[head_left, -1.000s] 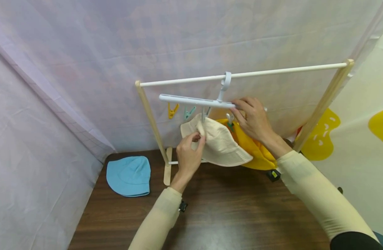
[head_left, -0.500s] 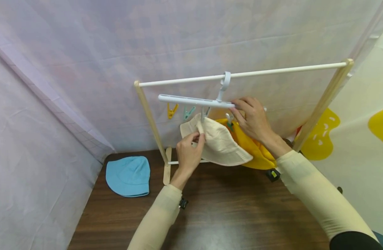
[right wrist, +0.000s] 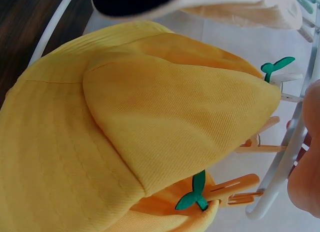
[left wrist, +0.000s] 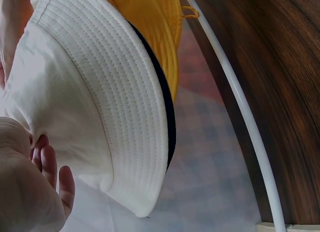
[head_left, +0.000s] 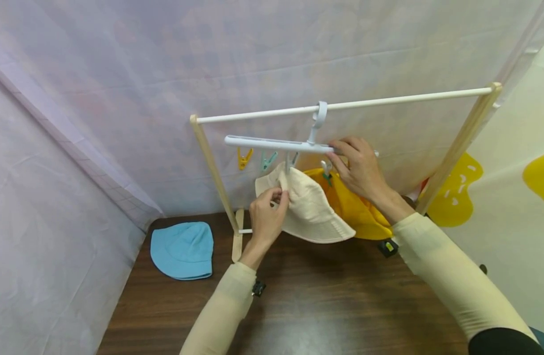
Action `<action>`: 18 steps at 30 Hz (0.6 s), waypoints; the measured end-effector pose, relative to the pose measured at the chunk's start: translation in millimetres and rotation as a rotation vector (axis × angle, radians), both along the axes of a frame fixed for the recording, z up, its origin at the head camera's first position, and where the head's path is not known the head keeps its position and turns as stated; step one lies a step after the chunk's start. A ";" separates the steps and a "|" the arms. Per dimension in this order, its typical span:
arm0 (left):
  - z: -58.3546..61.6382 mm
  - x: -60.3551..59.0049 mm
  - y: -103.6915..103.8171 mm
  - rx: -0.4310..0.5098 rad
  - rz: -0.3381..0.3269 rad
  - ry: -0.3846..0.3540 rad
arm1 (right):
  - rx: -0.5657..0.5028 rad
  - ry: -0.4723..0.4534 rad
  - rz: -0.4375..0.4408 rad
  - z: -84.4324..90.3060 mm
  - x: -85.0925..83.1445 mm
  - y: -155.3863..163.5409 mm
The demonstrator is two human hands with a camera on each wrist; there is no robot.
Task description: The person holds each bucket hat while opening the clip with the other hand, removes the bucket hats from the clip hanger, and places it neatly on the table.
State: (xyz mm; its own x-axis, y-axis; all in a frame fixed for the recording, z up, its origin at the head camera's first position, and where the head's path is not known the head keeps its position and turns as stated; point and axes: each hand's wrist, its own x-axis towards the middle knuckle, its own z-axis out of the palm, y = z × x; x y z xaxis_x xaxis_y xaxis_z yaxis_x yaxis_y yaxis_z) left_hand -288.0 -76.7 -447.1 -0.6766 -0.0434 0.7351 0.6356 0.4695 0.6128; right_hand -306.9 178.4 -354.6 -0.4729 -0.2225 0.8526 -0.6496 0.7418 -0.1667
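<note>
A cream bucket hat (head_left: 313, 209) with a dark lining hangs by its crown from a grey clip (head_left: 288, 161) on a pale clip hanger (head_left: 272, 144). My left hand (head_left: 267, 217) pinches a fold of the crown just below that clip; in the left wrist view the fingers (left wrist: 49, 162) lie curled against the fabric. My right hand (head_left: 359, 165) grips the hanger's bar to the right of its hook. Beneath the right hand, a yellow hat (right wrist: 185, 102) with a green sprout hangs from a white clip (right wrist: 290, 87). Another yellow hat (right wrist: 165, 217) hangs from an orange clip (right wrist: 235, 189).
The hanger hooks over the white rail (head_left: 263, 115) of a wooden-sided rack (head_left: 214, 172). A yellow-orange clip (head_left: 244, 159) and a mint clip (head_left: 268, 160) dangle at its left. On the dark wooden table (head_left: 325, 305), a blue hat (head_left: 183, 250) lies left of the rack.
The cream hat's brim has swung slightly down and left, showing more of the yellow hat behind. My left hand has shifted a little left with its pinch kept; the right hand stays put.
</note>
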 end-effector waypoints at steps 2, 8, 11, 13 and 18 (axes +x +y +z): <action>0.2 0.6 -1.4 0.001 -0.008 -0.004 | 0.002 0.001 -0.001 0.2 0.2 -0.1; -0.7 2.7 -3.9 -0.005 -0.036 -0.037 | 0.003 0.010 0.002 -0.6 0.2 0.1; -1.6 3.3 -4.8 -0.020 -0.039 -0.057 | 0.004 0.012 0.003 -1.0 -0.2 0.6; -1.9 3.3 -5.7 -0.028 -0.041 -0.068 | 0.003 0.012 0.003 -1.2 -0.6 0.9; -2.2 2.3 -8.0 -0.033 -0.046 -0.071 | 0.000 0.008 0.003 -1.2 -1.1 0.8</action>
State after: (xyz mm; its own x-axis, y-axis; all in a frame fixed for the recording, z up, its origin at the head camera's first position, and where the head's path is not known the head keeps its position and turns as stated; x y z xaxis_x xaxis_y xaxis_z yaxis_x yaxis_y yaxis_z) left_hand -285.7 -84.7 -449.3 -0.7277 0.0121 0.6858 0.6125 0.4616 0.6417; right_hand -308.0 179.2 -355.7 -0.4655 -0.2240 0.8562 -0.6528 0.7401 -0.1613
